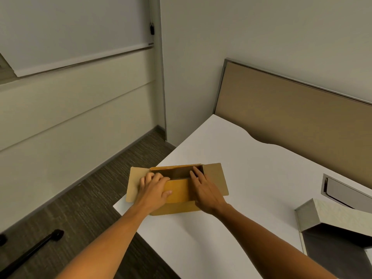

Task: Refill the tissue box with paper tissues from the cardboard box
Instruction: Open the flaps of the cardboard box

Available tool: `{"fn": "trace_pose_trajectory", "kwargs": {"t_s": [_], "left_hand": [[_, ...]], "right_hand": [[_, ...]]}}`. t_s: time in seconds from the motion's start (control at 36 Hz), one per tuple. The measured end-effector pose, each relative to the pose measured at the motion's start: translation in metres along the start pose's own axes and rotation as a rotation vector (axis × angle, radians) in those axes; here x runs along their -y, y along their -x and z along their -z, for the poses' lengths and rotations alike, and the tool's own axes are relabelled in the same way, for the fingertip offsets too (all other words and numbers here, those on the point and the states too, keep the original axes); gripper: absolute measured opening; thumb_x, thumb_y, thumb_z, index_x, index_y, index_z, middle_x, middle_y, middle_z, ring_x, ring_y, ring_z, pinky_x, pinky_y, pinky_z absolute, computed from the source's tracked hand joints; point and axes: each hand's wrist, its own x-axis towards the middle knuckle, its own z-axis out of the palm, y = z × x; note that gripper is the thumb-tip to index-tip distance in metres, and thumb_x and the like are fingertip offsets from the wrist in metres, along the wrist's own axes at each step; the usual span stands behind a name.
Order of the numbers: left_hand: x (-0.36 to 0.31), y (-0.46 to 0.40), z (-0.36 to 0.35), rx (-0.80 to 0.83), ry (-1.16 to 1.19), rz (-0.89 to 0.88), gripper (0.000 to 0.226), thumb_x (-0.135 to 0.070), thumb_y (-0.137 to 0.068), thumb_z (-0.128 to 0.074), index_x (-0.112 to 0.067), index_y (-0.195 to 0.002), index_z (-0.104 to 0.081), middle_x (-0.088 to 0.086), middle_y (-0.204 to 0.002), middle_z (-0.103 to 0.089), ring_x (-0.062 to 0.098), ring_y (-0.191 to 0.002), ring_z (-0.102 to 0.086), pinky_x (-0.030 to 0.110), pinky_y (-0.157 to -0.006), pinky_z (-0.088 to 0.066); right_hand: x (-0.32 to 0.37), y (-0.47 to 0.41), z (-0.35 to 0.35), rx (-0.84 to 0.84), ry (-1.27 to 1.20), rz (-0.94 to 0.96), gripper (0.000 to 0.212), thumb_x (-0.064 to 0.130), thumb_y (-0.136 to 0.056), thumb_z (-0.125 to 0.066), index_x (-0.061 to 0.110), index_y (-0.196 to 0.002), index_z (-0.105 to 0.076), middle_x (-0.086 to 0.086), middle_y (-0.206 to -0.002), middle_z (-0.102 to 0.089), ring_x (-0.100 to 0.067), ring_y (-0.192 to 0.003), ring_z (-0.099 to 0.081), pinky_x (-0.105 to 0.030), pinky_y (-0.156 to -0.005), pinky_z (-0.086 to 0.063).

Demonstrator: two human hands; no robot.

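cardboard box on counter — flaps open | left hand flat on flap | right hand spread flat — fingers at opening

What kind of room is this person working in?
Probably an office: a white desk with a tan partition panel behind it, a roller blind on the wall, and grey carpet.

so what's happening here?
A person is working at a cardboard box near the corner of a white table. The left hand presses on its near top flap; the right hand rests along the right side, fingers at the opening. The side flaps are folded out. No tissues are visible. The grey tissue box sits apart at the right edge.
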Motion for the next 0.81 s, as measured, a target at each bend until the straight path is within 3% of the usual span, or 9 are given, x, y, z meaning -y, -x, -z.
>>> {"fn": "trace_pose_trajectory", "kwargs": {"t_s": [0.08,0.17,0.25,0.31,0.42,0.5,0.58,0.67,0.81], "left_hand": [[0.001,0.003,0.008,-0.047,0.113,-0.065,0.039,-0.044,-0.086,-0.065,-0.031,-0.122,-0.058,-0.008,-0.121,-0.057,0.019,-0.118,-0.039,0.036,-0.095,-0.028],[0.004,0.008,0.015,-0.070,0.188,-0.144,0.031,-0.038,-0.086,-0.069,-0.027,-0.114,-0.062,-0.010,-0.116,-0.060,0.016,-0.115,-0.044,0.033,-0.095,-0.029],[0.006,0.019,0.021,-0.094,0.205,-0.236,0.022,-0.033,-0.084,-0.072,-0.027,-0.104,-0.064,-0.013,-0.105,-0.065,0.008,-0.103,-0.054,0.029,-0.092,-0.035],[0.006,0.029,0.024,-0.107,0.213,-0.271,0.018,-0.026,-0.082,-0.076,-0.028,-0.095,-0.063,-0.015,-0.094,-0.066,0.003,-0.089,-0.057,0.025,-0.084,-0.041],[0.008,0.055,0.022,-0.103,0.190,-0.329,0.026,-0.007,-0.077,-0.077,-0.024,-0.083,-0.058,-0.014,-0.078,-0.062,0.004,-0.067,-0.054,0.021,-0.063,-0.041],[0.011,0.071,0.014,-0.108,0.167,-0.349,0.032,0.000,-0.073,-0.074,-0.023,-0.081,-0.055,-0.012,-0.079,-0.058,0.006,-0.071,-0.052,0.025,-0.061,-0.042],[0.015,0.082,0.001,-0.077,0.143,-0.352,0.036,0.000,-0.069,-0.075,-0.025,-0.086,-0.056,-0.013,-0.088,-0.057,0.006,-0.082,-0.052,0.025,-0.070,-0.045],[0.020,0.088,-0.009,-0.004,0.099,-0.343,0.040,-0.009,-0.067,-0.077,-0.029,-0.095,-0.057,-0.014,-0.101,-0.056,0.005,-0.096,-0.051,0.021,-0.082,-0.040],[0.025,0.084,-0.009,0.068,0.056,-0.380,0.031,-0.052,-0.079,-0.064,-0.034,-0.103,-0.055,-0.013,-0.115,-0.052,0.006,-0.112,-0.044,0.024,-0.093,-0.035]], "right_hand": [[0.002,-0.010,0.015,-0.014,-0.049,0.000,0.080,0.014,-0.090,-0.065,0.012,-0.157,-0.021,-0.010,-0.163,-0.029,-0.032,-0.141,-0.035,-0.044,-0.112,-0.040],[0.001,-0.023,0.029,-0.086,-0.122,-0.029,0.038,0.010,-0.096,-0.050,0.016,-0.131,-0.062,-0.010,-0.126,-0.065,-0.028,-0.113,-0.055,-0.032,-0.086,-0.047],[0.000,-0.031,0.044,-0.104,-0.292,-0.073,0.030,0.005,-0.093,-0.046,0.016,-0.099,-0.074,-0.003,-0.090,-0.068,-0.017,-0.081,-0.060,-0.024,-0.070,-0.042],[-0.002,-0.035,0.051,-0.002,-0.311,-0.008,0.031,0.002,-0.092,-0.045,0.011,-0.088,-0.074,-0.003,-0.081,-0.071,-0.010,-0.064,-0.056,-0.023,-0.065,-0.043],[-0.008,-0.037,0.052,0.154,-0.034,0.171,0.032,0.018,-0.082,-0.045,0.014,-0.086,-0.077,-0.003,-0.088,-0.077,-0.019,-0.076,-0.067,-0.033,-0.075,-0.056],[-0.007,-0.031,0.046,0.202,0.207,0.339,0.023,0.016,-0.081,-0.052,0.015,-0.083,-0.075,-0.005,-0.082,-0.072,-0.023,-0.075,-0.063,-0.033,-0.065,-0.052],[-0.005,-0.031,0.035,0.201,0.259,0.390,0.035,0.011,-0.086,-0.052,0.017,-0.112,-0.074,-0.007,-0.113,-0.074,-0.028,-0.094,-0.068,-0.035,-0.076,-0.057],[-0.008,-0.034,0.021,0.170,0.179,0.345,0.058,0.007,-0.090,-0.054,0.020,-0.147,-0.046,-0.004,-0.157,-0.041,-0.029,-0.110,-0.063,-0.037,-0.086,-0.058],[-0.008,-0.038,0.015,0.072,0.011,0.207,0.073,0.010,-0.094,-0.055,0.019,-0.157,-0.020,-0.005,-0.169,0.004,-0.017,-0.081,-0.063,-0.031,-0.076,-0.058]]}}
